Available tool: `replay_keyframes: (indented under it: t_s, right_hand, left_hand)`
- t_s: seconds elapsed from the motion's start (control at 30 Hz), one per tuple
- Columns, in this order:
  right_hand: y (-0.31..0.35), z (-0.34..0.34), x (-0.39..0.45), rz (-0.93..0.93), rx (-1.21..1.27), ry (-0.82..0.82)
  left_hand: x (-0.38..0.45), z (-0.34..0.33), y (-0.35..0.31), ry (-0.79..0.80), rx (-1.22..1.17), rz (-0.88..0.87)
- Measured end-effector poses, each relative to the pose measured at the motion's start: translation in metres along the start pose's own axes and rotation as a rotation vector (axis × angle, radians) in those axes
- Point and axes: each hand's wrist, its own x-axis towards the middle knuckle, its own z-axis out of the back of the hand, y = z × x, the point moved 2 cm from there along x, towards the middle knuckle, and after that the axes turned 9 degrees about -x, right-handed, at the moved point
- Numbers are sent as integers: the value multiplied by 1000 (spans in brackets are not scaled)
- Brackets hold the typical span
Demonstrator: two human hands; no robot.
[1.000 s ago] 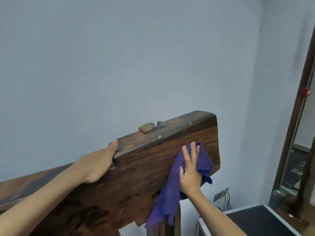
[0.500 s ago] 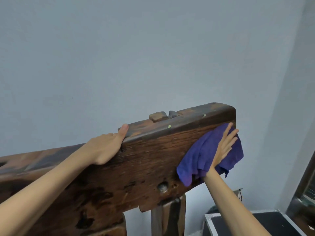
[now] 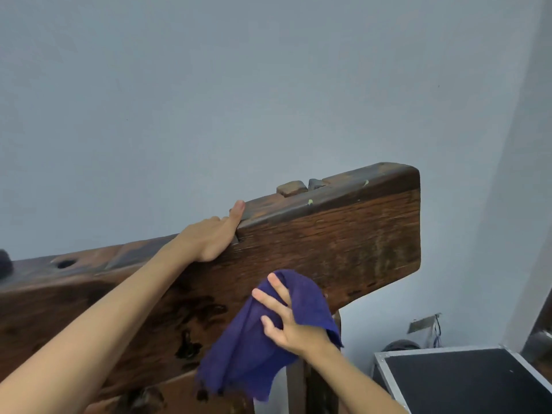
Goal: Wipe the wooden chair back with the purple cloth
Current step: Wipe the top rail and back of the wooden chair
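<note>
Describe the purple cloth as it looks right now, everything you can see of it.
The purple cloth is a soft, deep violet fabric, rumpled and unfolded, with a ragged lower hem. The right hand presses its upper part flat against the front face of the wooden chair back, low on the board near its lower edge, fingers spread over the fabric. The rest hangs loose below the hand, draping down past the board's lower edge. No print or label shows. The left hand does not touch it.
</note>
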Motion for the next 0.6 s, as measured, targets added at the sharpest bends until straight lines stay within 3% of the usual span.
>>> replay_keyframes:
  t_s: [0.17, 0.33, 0.4, 0.47, 0.6]
  right_hand:
    - [-117, 42, -3, -495, -23, -96]
    - [-207, 118, 71, -593, -133, -182]
    - [-233, 145, 102, -661, -34, -232]
    - [-254, 168, 132, -728, 58, -132]
    - [-263, 194, 184, -812, -189, 329]
  left_hand:
    - [2, -3, 8, 9, -28, -9]
    - [12, -5, 6, 35, -60, -21]
    - [14, -4, 5, 47, -82, -37]
    - [15, -2, 6, 68, -106, -45]
    - [17, 0, 4, 121, -189, -37]
